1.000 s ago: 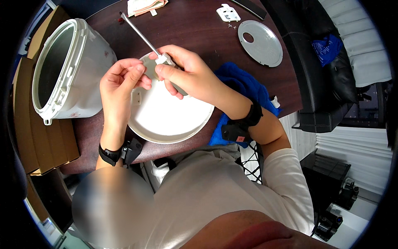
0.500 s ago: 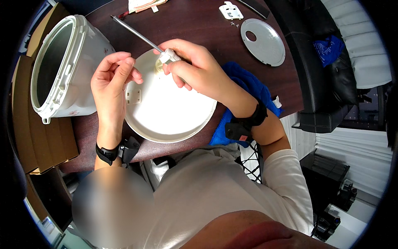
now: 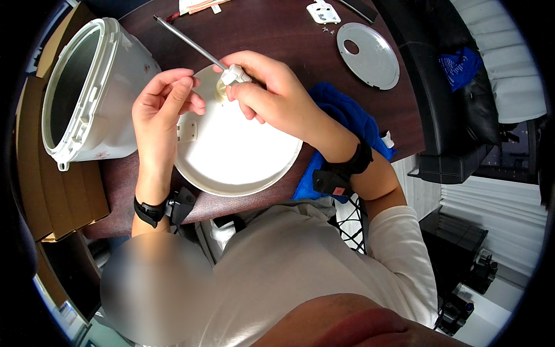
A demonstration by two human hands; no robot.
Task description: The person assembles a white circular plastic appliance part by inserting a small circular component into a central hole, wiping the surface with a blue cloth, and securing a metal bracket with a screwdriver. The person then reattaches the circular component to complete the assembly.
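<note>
My right hand (image 3: 263,87) is closed round a screwdriver (image 3: 191,43), whose metal shaft points away to the far left. A white ribbed plastic piece (image 3: 234,74) shows between the same fingers; I cannot tell whether it belongs to the tool. Beneath both hands lies a round white lid (image 3: 243,156), upturned, with a pale yellowish ring (image 3: 221,91) near its far side. At the lid's left, my left hand (image 3: 162,107) is raised with thumb and forefinger drawn together. Anything between those fingertips is too small to make out.
A white bucket (image 3: 118,98) leans on its side at the left, beside a cardboard box (image 3: 63,199). A grey disc with a hole (image 3: 378,61), a white plastic plate (image 3: 322,13) and small screws (image 3: 328,30) lie far right. A blue cloth (image 3: 335,110) sits under my right forearm.
My left hand has shifted slightly right, toward the right hand. The right hand keeps its hold on the screwdriver, almost still.
</note>
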